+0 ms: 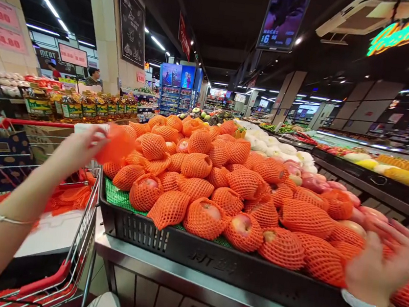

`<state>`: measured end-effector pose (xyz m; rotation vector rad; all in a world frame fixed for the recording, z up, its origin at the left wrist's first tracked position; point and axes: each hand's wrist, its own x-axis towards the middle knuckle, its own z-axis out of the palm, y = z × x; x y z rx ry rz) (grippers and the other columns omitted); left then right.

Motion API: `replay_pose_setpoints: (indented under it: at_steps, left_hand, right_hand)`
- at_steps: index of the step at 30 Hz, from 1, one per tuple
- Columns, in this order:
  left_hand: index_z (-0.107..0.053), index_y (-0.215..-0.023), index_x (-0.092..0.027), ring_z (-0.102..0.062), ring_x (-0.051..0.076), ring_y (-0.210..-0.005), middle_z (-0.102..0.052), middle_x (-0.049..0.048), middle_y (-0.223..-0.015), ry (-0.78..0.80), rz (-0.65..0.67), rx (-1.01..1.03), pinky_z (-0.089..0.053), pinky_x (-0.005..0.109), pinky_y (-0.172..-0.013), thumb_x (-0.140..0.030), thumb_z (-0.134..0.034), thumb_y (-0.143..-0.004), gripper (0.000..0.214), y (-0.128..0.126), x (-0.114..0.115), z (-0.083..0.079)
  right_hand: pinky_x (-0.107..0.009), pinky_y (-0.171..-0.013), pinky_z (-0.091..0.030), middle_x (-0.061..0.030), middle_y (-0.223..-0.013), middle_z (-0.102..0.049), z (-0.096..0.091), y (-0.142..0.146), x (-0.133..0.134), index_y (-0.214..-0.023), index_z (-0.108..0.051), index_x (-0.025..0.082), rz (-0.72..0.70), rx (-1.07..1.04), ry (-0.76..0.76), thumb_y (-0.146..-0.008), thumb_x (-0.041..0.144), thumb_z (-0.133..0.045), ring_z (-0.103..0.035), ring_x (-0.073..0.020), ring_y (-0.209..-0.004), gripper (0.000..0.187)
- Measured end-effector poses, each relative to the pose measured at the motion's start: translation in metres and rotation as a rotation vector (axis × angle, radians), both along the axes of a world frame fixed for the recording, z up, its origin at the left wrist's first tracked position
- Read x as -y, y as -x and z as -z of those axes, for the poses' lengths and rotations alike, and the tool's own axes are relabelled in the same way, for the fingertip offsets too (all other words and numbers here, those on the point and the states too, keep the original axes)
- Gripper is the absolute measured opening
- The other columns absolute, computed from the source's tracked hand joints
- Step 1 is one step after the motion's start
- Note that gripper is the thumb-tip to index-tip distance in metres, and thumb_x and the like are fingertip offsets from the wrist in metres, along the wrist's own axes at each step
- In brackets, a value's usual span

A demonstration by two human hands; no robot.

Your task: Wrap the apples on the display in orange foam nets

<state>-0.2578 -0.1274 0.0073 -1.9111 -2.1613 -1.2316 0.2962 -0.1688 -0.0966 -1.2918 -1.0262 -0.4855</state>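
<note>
Pinching a net (117, 144) above the cart (85, 228) at 9 o'clock, the left hand (75, 148) is closed; the right hand (379, 269), at 4 o'clock, spreads wide over apples (242, 224); grasping one needs it to close.

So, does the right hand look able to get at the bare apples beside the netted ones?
Probably yes: the right hand hovers open over the netted apples, and the bare apples lie just beyond it, with nothing between. Blur hides any contact.

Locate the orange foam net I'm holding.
Head view, left side: the orange foam net is held in the left hand above the shopping cart, beside the left end of the black crate.
</note>
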Motion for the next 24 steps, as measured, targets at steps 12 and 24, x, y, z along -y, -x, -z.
replay_pose_setpoints:
  at_steps: [12, 24]
  left_hand:
    - [-0.065, -0.093, -0.021, -0.061, 0.019, -0.095, -0.069, 0.0053, -0.1, -0.535, 0.76, 0.175, -0.047, 0.034, -0.089, -0.023, -0.059, -0.087, 0.009, -0.251, -0.072, -0.033]
    - [-0.072, -0.094, -0.024, -0.066, 0.019, -0.094, -0.074, 0.0019, -0.095, -0.589, 0.824, 0.166, -0.05, 0.034, -0.088, -0.027, -0.064, -0.085, 0.012, -0.263, -0.108, 0.009]
  right_hand:
    - [-0.03, -0.056, -0.05, 0.0002, -0.068, -0.062, -0.115, 0.103, -0.116, -0.082, -0.063, 0.02, -1.044, -0.171, 0.113, -0.08, 0.045, -0.056, -0.057, -0.0122, -0.054, 0.027]
    - [-0.033, -0.078, -0.056, -0.0012, -0.079, -0.072, -0.078, 0.104, -0.134, -0.073, -0.071, 0.018, -1.072, -0.248, 0.165, -0.07, 0.012, -0.06, -0.066, -0.0155, -0.076, 0.013]
